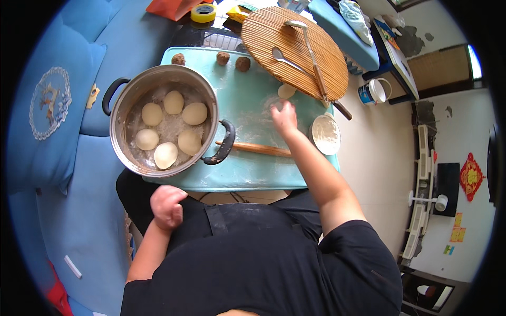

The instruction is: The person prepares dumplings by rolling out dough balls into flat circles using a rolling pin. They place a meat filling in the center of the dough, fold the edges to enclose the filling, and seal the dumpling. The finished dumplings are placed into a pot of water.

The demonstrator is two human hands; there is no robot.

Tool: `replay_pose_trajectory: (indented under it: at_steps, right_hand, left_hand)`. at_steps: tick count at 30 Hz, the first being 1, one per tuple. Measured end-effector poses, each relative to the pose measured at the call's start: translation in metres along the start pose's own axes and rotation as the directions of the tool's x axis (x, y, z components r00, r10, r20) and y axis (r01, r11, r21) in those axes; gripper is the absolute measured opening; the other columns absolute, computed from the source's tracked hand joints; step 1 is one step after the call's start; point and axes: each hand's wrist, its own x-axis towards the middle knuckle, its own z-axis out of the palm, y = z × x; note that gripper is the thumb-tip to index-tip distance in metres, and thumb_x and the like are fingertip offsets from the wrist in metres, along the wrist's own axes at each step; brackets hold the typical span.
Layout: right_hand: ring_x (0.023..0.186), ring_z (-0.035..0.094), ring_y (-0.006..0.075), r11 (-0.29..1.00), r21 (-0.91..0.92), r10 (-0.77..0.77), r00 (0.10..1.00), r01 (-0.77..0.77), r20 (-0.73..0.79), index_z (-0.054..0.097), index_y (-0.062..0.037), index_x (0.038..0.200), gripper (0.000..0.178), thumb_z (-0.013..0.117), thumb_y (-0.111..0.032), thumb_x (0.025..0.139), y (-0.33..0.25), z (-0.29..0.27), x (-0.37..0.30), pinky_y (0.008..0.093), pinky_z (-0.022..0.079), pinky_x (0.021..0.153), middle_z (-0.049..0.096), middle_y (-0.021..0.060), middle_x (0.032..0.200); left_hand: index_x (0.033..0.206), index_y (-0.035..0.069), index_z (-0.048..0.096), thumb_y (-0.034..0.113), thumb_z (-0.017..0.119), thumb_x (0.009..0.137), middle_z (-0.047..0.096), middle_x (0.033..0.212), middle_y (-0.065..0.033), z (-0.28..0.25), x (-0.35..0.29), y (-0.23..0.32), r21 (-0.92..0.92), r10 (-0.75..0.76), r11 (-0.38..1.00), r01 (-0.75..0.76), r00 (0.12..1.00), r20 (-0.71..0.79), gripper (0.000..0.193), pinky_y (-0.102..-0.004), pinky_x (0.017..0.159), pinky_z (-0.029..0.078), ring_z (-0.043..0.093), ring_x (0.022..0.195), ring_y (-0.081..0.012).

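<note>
- Metal pot (117, 124): six smooth dough rounds (173, 102).
- Right of the pot, my right hand (285, 117), fingers parted, near a pale disc (286, 91).
- Below the pot, my left hand (166, 207), curled, blurred: I can't tell its grip.

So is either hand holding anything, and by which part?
No hold shows: the right hand is near a pale dough piece; the left hand is curled and blurred, so I can't tell what's inside.
</note>
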Motion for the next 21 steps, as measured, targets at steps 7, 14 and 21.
replay_pose_trajectory:
  at_steps: [7, 14, 21]
  right_hand:
    - [0.126, 0.042, 0.0293, 0.999, -0.042, -0.019, 0.999, 0.017, -0.045, 0.044, -0.0035, 0.131, 0.066, 0.057, -0.042, 0.079, 0.07, 0.051, 0.124, 0.0377, 0.037, 0.102, 0.043, 0.0179, 0.137]
    - [0.096, 0.058, 0.0324, 0.992, 0.061, -0.11, 0.994, 0.11, -0.009, 0.06, -0.0086, 0.109, 0.052, 0.074, -0.03, 0.064, 0.032, 0.014, 0.061, 0.0389, 0.047, 0.083, 0.062, 0.0144, 0.103]
    - [0.09, 0.058, 0.0326, 0.83, 0.302, -0.488, 0.873, 0.47, -0.017, 0.061, -0.0111, 0.101, 0.031, 0.067, -0.012, 0.071, 0.071, 0.007, -0.033, 0.0411, 0.047, 0.076, 0.062, 0.0107, 0.095]
  left_hand:
    - [0.088, 0.003, 0.064, 0.011, 0.055, 0.084, 0.064, 0.082, -0.0123, 0.046, 0.044, 0.021, -0.152, -0.18, 0.954, 0.258, 0.899, 0.399, 0.012, -0.034, 0.067, 0.048, 0.06, 0.071, -0.0287]
    - [0.099, 0.003, 0.061, 0.011, 0.057, 0.084, 0.062, 0.1, -0.0141, 0.087, 0.024, 0.01, 0.133, -0.409, 0.909, 0.395, 0.782, 0.471, 0.018, -0.0364, 0.084, 0.045, 0.058, 0.094, -0.0307]
    - [0.142, -0.009, 0.009, 0.045, 0.051, 0.086, 0.002, 0.151, -0.0242, 0.158, 0.002, -0.03, 0.736, -0.629, 0.677, 0.022, 0.536, 0.563, 0.089, -0.0465, 0.113, 0.002, 0.0, 0.141, -0.0362]
